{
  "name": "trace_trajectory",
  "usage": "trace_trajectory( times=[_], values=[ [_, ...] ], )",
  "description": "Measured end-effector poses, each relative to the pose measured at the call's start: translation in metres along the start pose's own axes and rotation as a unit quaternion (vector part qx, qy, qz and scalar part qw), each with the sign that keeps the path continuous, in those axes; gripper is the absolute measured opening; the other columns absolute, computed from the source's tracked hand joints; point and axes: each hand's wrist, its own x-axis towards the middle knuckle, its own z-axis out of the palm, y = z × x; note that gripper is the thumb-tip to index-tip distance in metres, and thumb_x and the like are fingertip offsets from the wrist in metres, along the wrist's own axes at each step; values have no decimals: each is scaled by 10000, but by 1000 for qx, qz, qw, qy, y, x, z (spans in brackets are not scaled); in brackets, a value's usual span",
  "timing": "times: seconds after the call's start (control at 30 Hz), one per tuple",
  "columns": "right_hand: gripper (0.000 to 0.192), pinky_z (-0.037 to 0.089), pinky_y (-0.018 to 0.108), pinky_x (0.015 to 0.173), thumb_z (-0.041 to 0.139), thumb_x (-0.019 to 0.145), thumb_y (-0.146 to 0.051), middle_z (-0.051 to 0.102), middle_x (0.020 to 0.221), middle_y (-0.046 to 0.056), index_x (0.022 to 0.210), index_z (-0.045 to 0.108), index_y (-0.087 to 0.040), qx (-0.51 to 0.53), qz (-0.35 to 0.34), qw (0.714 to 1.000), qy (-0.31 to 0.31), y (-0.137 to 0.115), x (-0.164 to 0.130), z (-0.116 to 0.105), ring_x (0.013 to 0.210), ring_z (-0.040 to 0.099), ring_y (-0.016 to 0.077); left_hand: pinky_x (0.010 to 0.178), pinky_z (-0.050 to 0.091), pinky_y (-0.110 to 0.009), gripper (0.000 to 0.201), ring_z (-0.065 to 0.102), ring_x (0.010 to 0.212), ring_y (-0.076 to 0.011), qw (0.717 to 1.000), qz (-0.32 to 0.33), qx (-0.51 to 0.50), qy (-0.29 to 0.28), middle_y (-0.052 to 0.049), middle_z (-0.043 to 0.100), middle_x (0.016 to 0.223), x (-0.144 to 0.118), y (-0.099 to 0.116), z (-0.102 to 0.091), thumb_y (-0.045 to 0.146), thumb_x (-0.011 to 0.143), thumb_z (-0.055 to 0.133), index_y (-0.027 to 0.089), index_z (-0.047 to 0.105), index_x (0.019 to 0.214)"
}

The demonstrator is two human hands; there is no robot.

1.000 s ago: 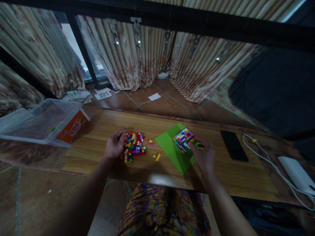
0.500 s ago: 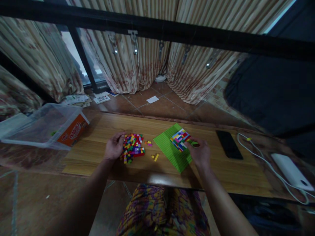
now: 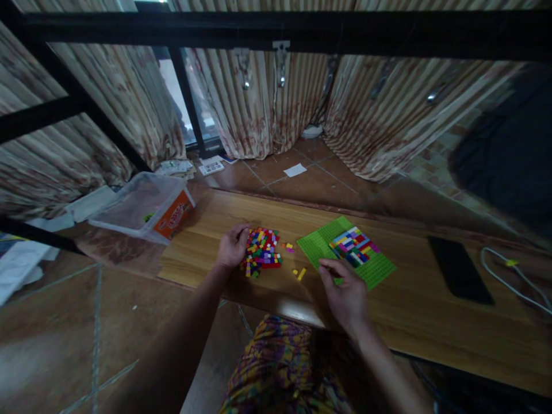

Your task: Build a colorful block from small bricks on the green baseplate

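My left hand [image 3: 233, 247] rests on the wooden board against the left edge of a pile of small colourful toy bricks [image 3: 264, 248]. Its fingers are curled in and closed; whatever they may hold is hidden. My right hand [image 3: 346, 290] hovers at the near edge of a green baseplate [image 3: 318, 244], with thumb and forefinger pinched together. Anything between those fingertips is too small to make out. Many-coloured bricks form a flat block [image 3: 356, 246] on the baseplate. Between pile and plate lie a few yellow bricks [image 3: 301, 274] and a small orange-and-pink cluster [image 3: 288, 247].
A clear plastic box [image 3: 129, 210] with an orange label stands at the board's left end. On the right lie a black phone [image 3: 459, 269] and a white cable [image 3: 513, 283]. Behind the board are a tiled floor, a white paper [image 3: 295, 170] and curtains [image 3: 293, 109].
My right hand has drawn back from the brick block to the baseplate's near edge, uncovering the block. My left hand stays beside the pile. The whole view has shifted leftward.
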Motion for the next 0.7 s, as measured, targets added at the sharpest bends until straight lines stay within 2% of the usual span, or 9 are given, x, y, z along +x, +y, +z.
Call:
trace_trajectory(
  times=[0.13,0.3,0.43,0.7],
  values=[
    [227,482,360,833,487,906,-285,700,956,72,974,693,-217,-47,-54,995,-66,-9,16,30,916,626,223,969,493,-346,311,652,1039,-215,1000,-3,1,1,-74,720,1084,-1,1,-1,343,892,469,185,695,1036],
    [213,446,370,845,525,887,-280,680,946,94,975,695,-187,-169,-58,979,-99,-6,35,56,917,596,250,949,503,-338,303,656,1019,-211,1000,0,-5,-2,-68,725,1062,-1,0,-1,331,896,472,183,694,1040],
    [157,412,346,843,565,865,-261,670,930,82,922,693,-191,-221,-47,968,-107,-4,38,66,910,580,243,954,501,-324,296,657,1022,-199,1000,7,-8,1,-62,725,1063,-1,-3,1,332,901,471,185,693,1030],
    [160,398,349,808,550,880,-235,656,870,95,811,687,-194,-231,-34,967,-98,-7,39,72,857,575,241,947,502,-323,309,660,1015,-203,1000,10,-11,3,-68,723,1058,-1,-3,0,353,896,476,183,695,1032]
  ],
)
